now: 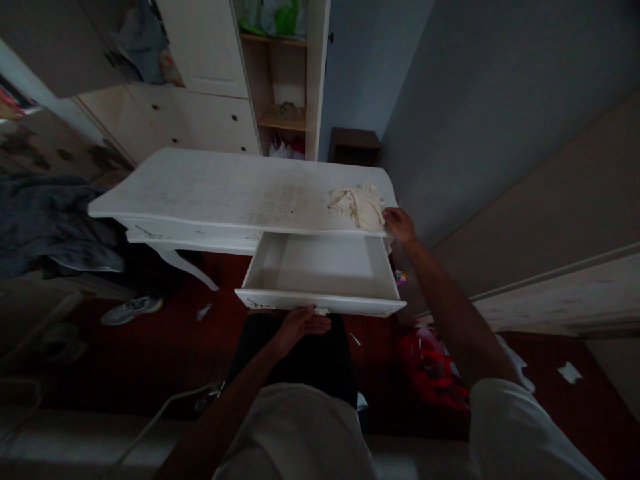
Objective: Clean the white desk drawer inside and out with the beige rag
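A white desk [215, 180] with a smudged top stands before me, and its drawer [330, 267] is pulled out, showing a bare white inside. My left hand [300, 327] is at the drawer front, its fingers stretched out just under the small knob [321, 311] and its thumb near it. A crumpled cream cloth [367, 208] lies on the right end of the desktop. My right hand [399, 225] is at the desk's right edge beside the cloth, fingers bent together; whether they grip the cloth or the desk edge cannot be made out.
Behind the desk stand white cabinets [205, 113] and an open shelf [283, 120] with bags. Dark clothing [55, 220] is piled at left, above a grey shoe [133, 310] on the red-brown floor. A red bag [433, 367] sits low at right, near the wall [525, 133].
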